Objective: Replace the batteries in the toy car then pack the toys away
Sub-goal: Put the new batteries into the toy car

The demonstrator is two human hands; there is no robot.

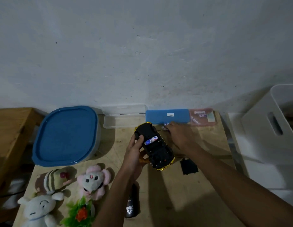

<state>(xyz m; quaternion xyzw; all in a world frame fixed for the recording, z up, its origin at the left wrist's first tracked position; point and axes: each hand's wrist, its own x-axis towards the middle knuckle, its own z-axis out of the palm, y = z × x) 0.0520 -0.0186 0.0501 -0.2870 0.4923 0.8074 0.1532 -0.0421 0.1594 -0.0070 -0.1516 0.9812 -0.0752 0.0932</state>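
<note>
— Where is the toy car (159,153) held?
— Underside up, over the bench (175,194), clamped in the left grip (134,154); one battery (150,141) is seated in its bay.
— And the right grip (180,136)?
— Stretched to 1 o'clock, at loose batteries (164,128); closure cannot be told. Were the car tilted, the seated battery could be spilled.

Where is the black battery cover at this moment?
Head view: the black battery cover lies on the table, just right of the toy car.
</note>
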